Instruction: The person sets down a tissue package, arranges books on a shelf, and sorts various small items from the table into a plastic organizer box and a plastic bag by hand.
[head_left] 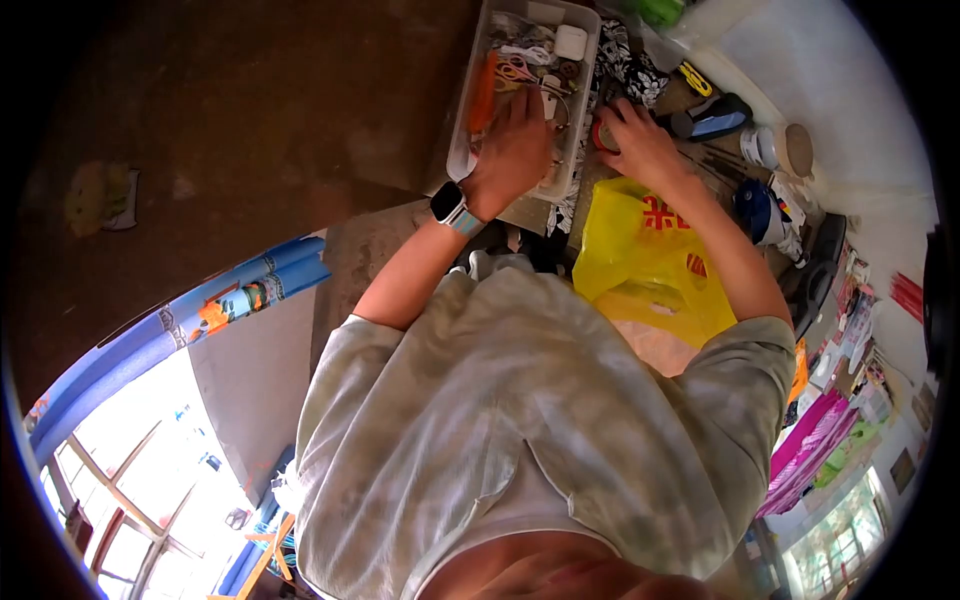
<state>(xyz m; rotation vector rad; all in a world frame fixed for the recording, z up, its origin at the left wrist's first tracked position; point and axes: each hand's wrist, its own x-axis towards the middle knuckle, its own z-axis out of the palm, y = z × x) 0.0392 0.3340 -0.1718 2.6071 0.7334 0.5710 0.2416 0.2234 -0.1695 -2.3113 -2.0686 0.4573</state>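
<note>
My left hand [515,150], with a watch [452,206] on its wrist, reaches into a clear plastic box [459,150]. Its fingers are stretched out over the jumbled contents, and the fingertips are partly lost among them. Near them lie an orange strip-like item [484,92], scissors with pale handles [515,70], a white cable [530,54] and a small white case [571,42]. Just right of the box, my right hand [640,150] has its thumb and fingers around a red round item [603,136], perhaps a tape roll; the hand partly covers it.
A yellow plastic bag [630,255] lies below my right forearm. Beyond that hand are black-and-white patterned cloth [640,80], a yellow-and-black tool [695,78], a blue-and-black bottle-like item [720,117] and a white jar [760,148]. A dark brown surface [250,100] fills the upper left.
</note>
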